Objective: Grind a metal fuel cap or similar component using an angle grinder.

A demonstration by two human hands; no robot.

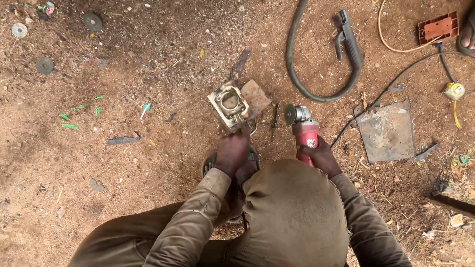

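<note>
With the left hand (232, 151) pinching the metal housing (231, 106) and the right hand (321, 155) gripping the red angle grinder (303, 129), the loosely held part is risking kicking free.

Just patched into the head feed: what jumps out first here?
At centre, the left hand grips a square metal part with a round opening, tilted on the dirt ground. Beside it the right hand holds a red angle grinder, its disc facing the part but apart from it. Farther out, a thick grey hose loops at upper right, with a flat metal sheet at right.
</note>
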